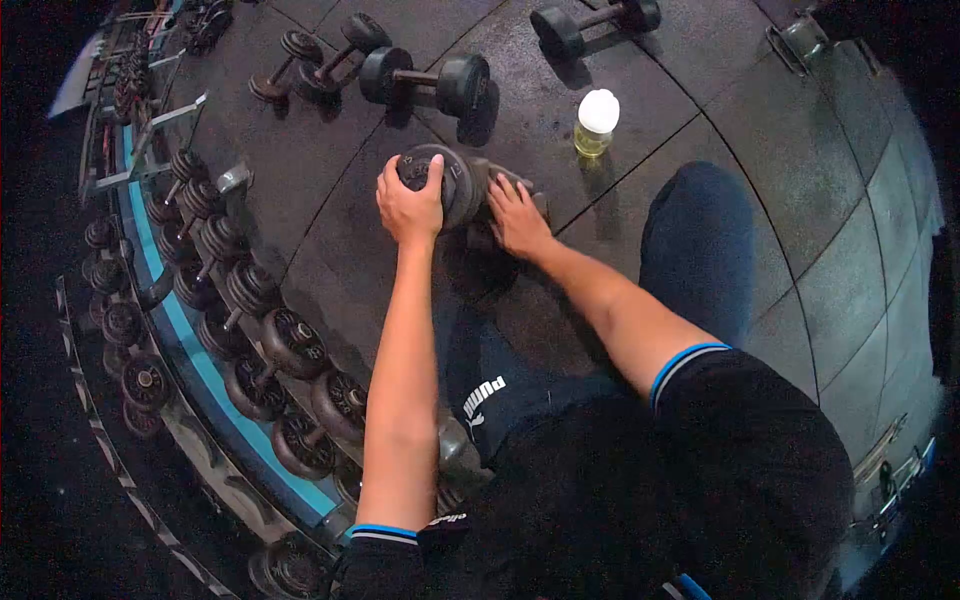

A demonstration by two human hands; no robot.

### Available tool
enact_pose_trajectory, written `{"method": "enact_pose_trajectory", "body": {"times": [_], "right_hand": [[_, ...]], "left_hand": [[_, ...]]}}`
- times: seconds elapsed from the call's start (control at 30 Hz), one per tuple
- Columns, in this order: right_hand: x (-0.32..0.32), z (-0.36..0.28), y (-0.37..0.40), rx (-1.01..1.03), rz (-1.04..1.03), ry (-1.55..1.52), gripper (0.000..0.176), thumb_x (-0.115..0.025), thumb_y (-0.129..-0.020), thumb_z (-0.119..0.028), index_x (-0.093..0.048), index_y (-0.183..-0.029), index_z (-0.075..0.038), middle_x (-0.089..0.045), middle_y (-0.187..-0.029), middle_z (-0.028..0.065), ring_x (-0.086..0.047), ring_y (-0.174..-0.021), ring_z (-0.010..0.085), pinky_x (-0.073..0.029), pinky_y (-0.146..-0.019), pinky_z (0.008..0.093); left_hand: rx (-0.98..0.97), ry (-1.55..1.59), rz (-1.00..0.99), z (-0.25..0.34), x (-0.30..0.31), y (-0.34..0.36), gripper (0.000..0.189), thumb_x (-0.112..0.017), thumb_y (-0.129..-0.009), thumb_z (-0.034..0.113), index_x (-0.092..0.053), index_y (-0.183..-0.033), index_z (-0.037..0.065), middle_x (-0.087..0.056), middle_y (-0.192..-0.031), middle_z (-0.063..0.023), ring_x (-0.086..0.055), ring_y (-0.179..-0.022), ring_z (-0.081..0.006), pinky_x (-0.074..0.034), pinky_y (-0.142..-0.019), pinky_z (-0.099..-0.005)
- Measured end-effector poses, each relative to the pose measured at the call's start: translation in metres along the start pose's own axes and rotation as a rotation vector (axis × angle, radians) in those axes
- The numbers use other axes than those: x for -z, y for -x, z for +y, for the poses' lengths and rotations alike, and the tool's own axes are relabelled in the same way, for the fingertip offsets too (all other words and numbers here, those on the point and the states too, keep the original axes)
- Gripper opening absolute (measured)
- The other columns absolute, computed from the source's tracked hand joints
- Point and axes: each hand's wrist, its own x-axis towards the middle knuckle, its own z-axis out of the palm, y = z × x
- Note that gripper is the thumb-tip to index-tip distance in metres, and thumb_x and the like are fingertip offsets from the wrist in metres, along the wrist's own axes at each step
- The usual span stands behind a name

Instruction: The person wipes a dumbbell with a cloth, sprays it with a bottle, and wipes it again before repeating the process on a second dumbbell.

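A dumbbell with dark round plates is tilted low over the floor, one end facing me. My left hand is closed around the outer plate at that end, thumb and fingers spread over its rim. Just right of the plates, my right hand presses a crumpled grey-brown cloth against the dumbbell's other part, its fingers bent slightly over the cloth. The far end of the dumbbell is hidden by that hand and cloth. A bottle of yellowish liquid with a white cap stands to the right.
Several dumbbells lie beyond my hands, including a large black one and another farther right. A rack with rows of dumbbells curves down the left side. My bent knee is at the right, over dark floor tiles.
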Motion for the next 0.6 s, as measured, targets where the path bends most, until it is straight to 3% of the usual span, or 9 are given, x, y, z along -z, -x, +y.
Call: {"method": "enact_pose_trajectory", "body": {"times": [0.03, 0.07, 0.17, 0.2, 0.3, 0.33, 0.47, 0.57, 0.6], "right_hand": [[-0.003, -0.007, 0.009, -0.036, -0.063, 0.072, 0.052, -0.048, -0.099, -0.023, -0.044, -0.145, 0.001, -0.036, -0.156, 0.0148, -0.025, -0.149, 0.0352, -0.026, -0.119, 0.0531], [-0.007, -0.015, 0.016, -0.064, -0.007, -0.080, 0.050, -0.045, -0.099, -0.019, -0.046, -0.144, 0.002, -0.038, -0.154, 0.0161, -0.023, -0.150, 0.0343, -0.025, -0.120, 0.0535], [0.000, -0.016, 0.011, -0.039, -0.104, 0.052, 0.052, -0.050, -0.097, -0.024, -0.048, -0.142, 0.003, -0.038, -0.155, 0.0167, -0.021, -0.151, 0.0328, -0.023, -0.121, 0.0530], [0.019, -0.013, 0.003, -0.010, -0.177, 0.003, 0.060, -0.056, -0.093, -0.030, -0.048, -0.143, 0.001, -0.036, -0.156, 0.0161, -0.020, -0.152, 0.0316, -0.022, -0.121, 0.0522], [0.017, 0.013, -0.014, 0.192, -0.231, 0.328, 0.068, -0.062, -0.088, -0.034, -0.047, -0.145, 0.001, -0.034, -0.159, 0.0154, -0.018, -0.153, 0.0305, -0.022, -0.121, 0.0516], [0.039, 0.014, -0.022, 0.226, -0.339, 0.342, 0.073, -0.065, -0.085, -0.034, -0.045, -0.146, 0.000, -0.028, -0.163, 0.0144, -0.016, -0.154, 0.0292, -0.022, -0.121, 0.0510], [0.012, 0.030, -0.052, 0.253, -0.188, 0.285, 0.073, -0.065, -0.086, -0.029, -0.043, -0.148, 0.001, -0.019, -0.166, 0.0140, -0.016, -0.154, 0.0283, -0.026, -0.121, 0.0504], [0.039, 0.025, -0.064, 0.297, -0.352, 0.341, 0.066, -0.064, -0.086, -0.023, -0.047, -0.145, 0.000, -0.026, -0.164, 0.0130, -0.022, -0.153, 0.0276, -0.032, -0.118, 0.0478], [0.028, 0.030, -0.068, 0.301, -0.317, 0.210, 0.062, -0.064, -0.085, -0.022, -0.051, -0.142, -0.001, -0.034, -0.159, 0.0132, -0.030, -0.148, 0.0266, -0.035, -0.116, 0.0457]], "left_hand": [[0.003, 0.003, -0.010, 0.001, 0.001, -0.001, 0.077, -0.072, -0.080, 0.061, -0.057, -0.130, 0.004, -0.060, -0.128, -0.0195, -0.055, -0.121, -0.0401, -0.045, -0.101, -0.0479], [-0.005, 0.009, -0.006, 0.002, 0.002, -0.002, 0.078, -0.072, -0.080, 0.061, -0.057, -0.130, 0.004, -0.060, -0.128, -0.0194, -0.055, -0.121, -0.0402, -0.045, -0.101, -0.0483], [-0.011, 0.011, 0.012, -0.001, 0.004, 0.001, 0.079, -0.073, -0.080, 0.062, -0.057, -0.130, 0.003, -0.059, -0.128, -0.0193, -0.055, -0.120, -0.0404, -0.045, -0.101, -0.0491], [-0.018, 0.003, 0.013, 0.000, 0.004, 0.003, 0.079, -0.072, -0.080, 0.062, -0.056, -0.130, 0.003, -0.059, -0.127, -0.0193, -0.055, -0.120, -0.0405, -0.045, -0.100, -0.0493], [-0.036, -0.008, 0.026, 0.001, 0.003, 0.007, 0.079, -0.072, -0.080, 0.062, -0.056, -0.130, 0.003, -0.060, -0.125, -0.0196, -0.055, -0.120, -0.0409, -0.045, -0.100, -0.0495], [-0.042, -0.011, 0.041, 0.000, 0.001, 0.007, 0.079, -0.072, -0.080, 0.062, -0.057, -0.130, 0.003, -0.060, -0.124, -0.0197, -0.055, -0.119, -0.0410, -0.046, -0.099, -0.0495], [-0.043, -0.003, 0.038, -0.003, 0.000, 0.003, 0.075, -0.068, -0.084, 0.061, -0.057, -0.129, 0.003, -0.060, -0.125, -0.0203, -0.055, -0.119, -0.0413, -0.046, -0.099, -0.0494], [-0.040, 0.005, 0.030, -0.011, -0.001, 0.004, 0.069, -0.062, -0.089, 0.059, -0.058, -0.129, 0.003, -0.060, -0.126, -0.0204, -0.056, -0.119, -0.0417, -0.045, -0.100, -0.0494], [-0.033, 0.017, 0.034, -0.013, -0.001, 0.002, 0.067, -0.060, -0.091, 0.058, -0.058, -0.129, 0.003, -0.060, -0.126, -0.0203, -0.056, -0.118, -0.0418, -0.045, -0.100, -0.0494]]}}
